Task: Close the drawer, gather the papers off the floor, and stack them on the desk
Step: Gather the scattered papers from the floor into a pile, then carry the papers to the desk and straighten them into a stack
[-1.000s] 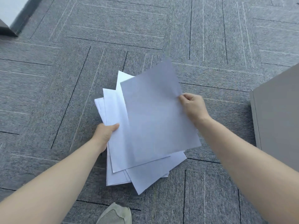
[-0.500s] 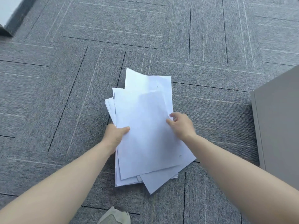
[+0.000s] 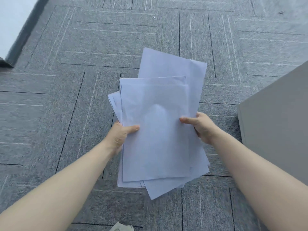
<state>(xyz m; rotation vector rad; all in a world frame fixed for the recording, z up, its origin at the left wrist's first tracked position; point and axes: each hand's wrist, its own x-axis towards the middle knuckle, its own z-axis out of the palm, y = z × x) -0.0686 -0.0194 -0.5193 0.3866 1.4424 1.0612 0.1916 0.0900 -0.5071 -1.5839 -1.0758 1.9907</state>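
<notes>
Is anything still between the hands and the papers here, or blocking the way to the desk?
Nothing stands between them: the left hand and right hand each have a grip on the stack of papers at its side edges. The desk is not clearly in view, so the path there cannot be judged; only a grey cabinet sits at right.

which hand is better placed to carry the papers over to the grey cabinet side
Right. The right hand already pinches the paper stack on the edge nearest the grey cabinet; the left hand holds the far edge.
</notes>
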